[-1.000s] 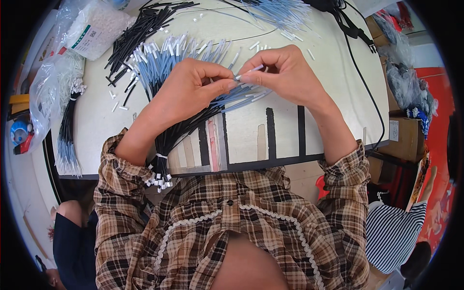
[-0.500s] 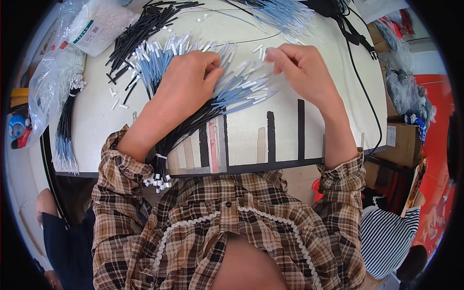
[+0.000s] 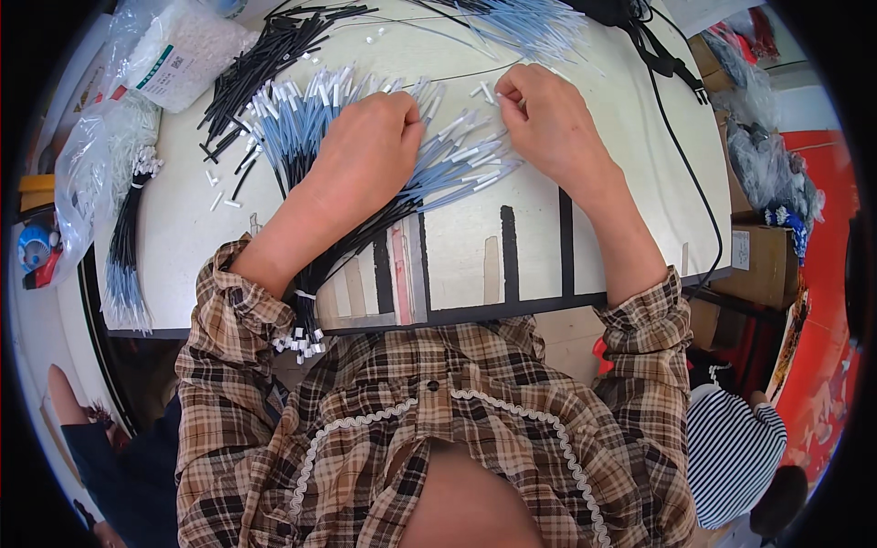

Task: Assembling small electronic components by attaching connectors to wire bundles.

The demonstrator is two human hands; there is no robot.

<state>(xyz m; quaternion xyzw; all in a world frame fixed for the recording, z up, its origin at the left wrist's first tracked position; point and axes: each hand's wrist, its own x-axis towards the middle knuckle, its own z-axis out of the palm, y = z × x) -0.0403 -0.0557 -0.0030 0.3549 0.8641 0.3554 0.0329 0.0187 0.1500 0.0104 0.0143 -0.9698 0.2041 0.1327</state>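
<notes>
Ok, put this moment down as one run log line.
Left hand: over wire bundle, grip unclear | Right hand: fingers at loose white tubes, hold unclear | At left: second tied bundle

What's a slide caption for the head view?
Left hand over a fanned bundle of black-and-blue wires; right hand beside small white tubes on a pale tabletop.

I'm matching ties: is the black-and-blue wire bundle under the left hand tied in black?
No, a white tie binds the black-and-blue wire bundle.
</notes>
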